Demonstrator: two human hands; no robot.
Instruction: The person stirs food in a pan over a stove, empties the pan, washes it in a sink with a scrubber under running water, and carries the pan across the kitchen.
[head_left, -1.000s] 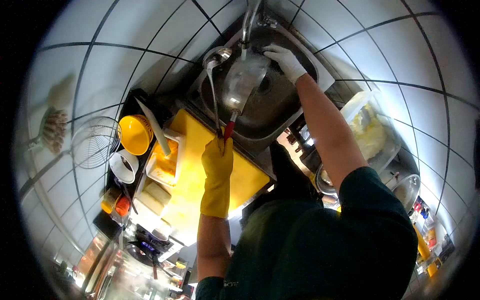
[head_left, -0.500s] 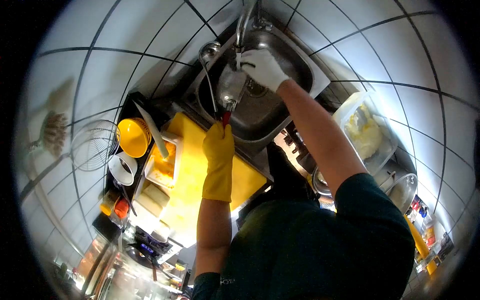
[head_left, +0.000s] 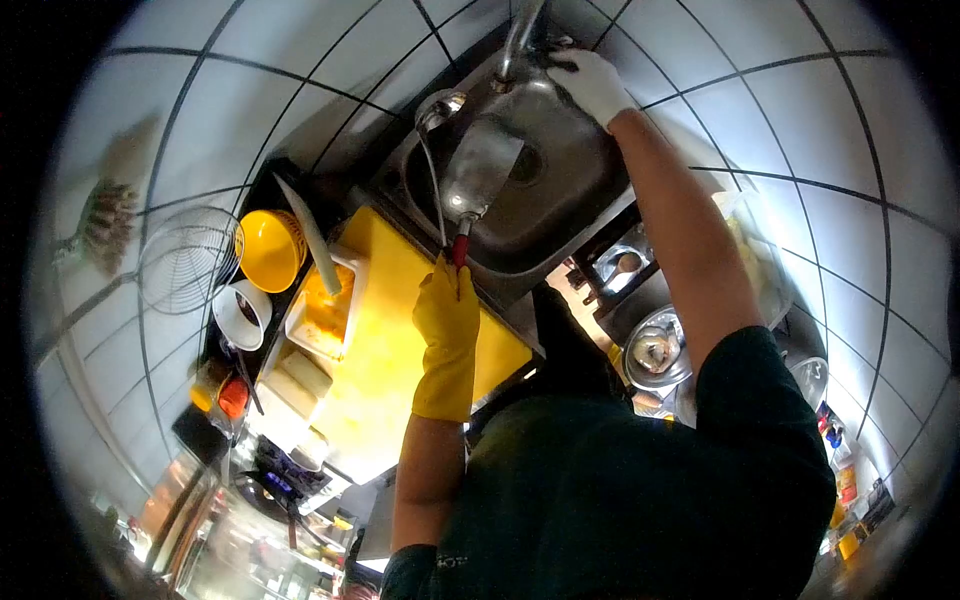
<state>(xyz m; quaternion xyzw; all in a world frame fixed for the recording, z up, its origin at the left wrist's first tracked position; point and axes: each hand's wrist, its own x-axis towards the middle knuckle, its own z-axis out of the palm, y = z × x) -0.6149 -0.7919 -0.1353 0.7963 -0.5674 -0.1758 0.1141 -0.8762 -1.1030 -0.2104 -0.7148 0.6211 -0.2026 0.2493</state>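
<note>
My left hand (head_left: 446,305), in a yellow rubber glove, grips the red handle of a wide metal spatula (head_left: 483,165). The spatula's wet, shiny blade is held over the sink (head_left: 560,215). Alongside it lies a ladle (head_left: 440,108), its thin handle running down to my left fingers; whether they hold it too, I cannot tell. My right hand (head_left: 592,85), in a white glove, is at the sink's back corner, fingers closed around the knob beside the tap (head_left: 518,45). The glove hides most of that knob. No water stream shows under the spout.
Left of the sink is a yellow cutting board (head_left: 390,340) with a white tray (head_left: 350,315) of orange food. Beyond are a yellow bowl (head_left: 268,250), a white cup (head_left: 240,318) and a wire strainer (head_left: 190,260). A metal bowl (head_left: 655,350) and a clear container (head_left: 750,240) stand right.
My right hand has moved from the spatula blade, up and right to the tap knob. The running water has stopped. The spatula remains in my left hand.
</note>
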